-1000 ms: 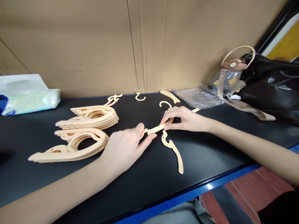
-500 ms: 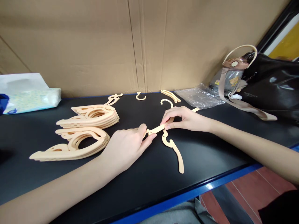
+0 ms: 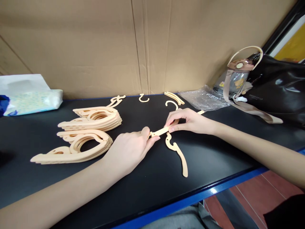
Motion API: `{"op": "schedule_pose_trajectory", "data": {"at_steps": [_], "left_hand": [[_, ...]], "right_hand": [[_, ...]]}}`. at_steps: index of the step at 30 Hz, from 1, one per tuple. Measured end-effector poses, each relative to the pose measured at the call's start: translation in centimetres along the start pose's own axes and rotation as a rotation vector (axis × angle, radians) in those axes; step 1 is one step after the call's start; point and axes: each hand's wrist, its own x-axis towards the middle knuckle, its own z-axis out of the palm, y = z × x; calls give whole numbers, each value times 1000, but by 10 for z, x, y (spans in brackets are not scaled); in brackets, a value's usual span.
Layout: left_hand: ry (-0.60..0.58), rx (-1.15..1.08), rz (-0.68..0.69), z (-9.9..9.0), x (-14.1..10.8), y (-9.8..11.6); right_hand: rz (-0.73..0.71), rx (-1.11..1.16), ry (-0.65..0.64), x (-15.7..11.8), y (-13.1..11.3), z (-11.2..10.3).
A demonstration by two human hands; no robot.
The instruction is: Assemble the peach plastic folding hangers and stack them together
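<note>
Between my hands is a cream plastic folding hanger in parts. My left hand [image 3: 130, 151] pinches a small cream piece, mostly hidden by the thumb and fingers, against the left end of a flat straight bar [image 3: 161, 131]. My right hand [image 3: 189, 121] grips that bar from above, fingers closed round its middle; the bar's far end sticks out beyond the knuckles. A curved hook [image 3: 172, 103] rises behind the right fingers, its lower part covered. Just below them, a loose curved hanger arm [image 3: 182, 159] lies on the black table.
Two stacks of folded cream hangers, an upper stack [image 3: 111, 122] and a lower stack [image 3: 105, 144], lie left. Behind are loose hanger pieces [image 3: 116, 100], a small hook [image 3: 144, 100] and curved strips [image 3: 174, 97]. Right: plastic bag [image 3: 205, 98], bottle [image 3: 238, 78], black bag [image 3: 278, 86]. Tissue pack [image 3: 35, 100] far left.
Both hands keep their grips in nearly the same place. The hook behind my right fingers has shifted very slightly to the right.
</note>
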Motion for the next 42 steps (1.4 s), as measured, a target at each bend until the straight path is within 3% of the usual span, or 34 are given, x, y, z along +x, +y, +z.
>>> {"op": "schedule_pose_trajectory", "data": {"at_steps": [28,42], "left_hand": [[-1,95,46,1,1,0],[125,115,128,6,-2,-1]], "right_hand": [[10,2,26,0,1,2],[23,31,-21,0,-1,1]]}}
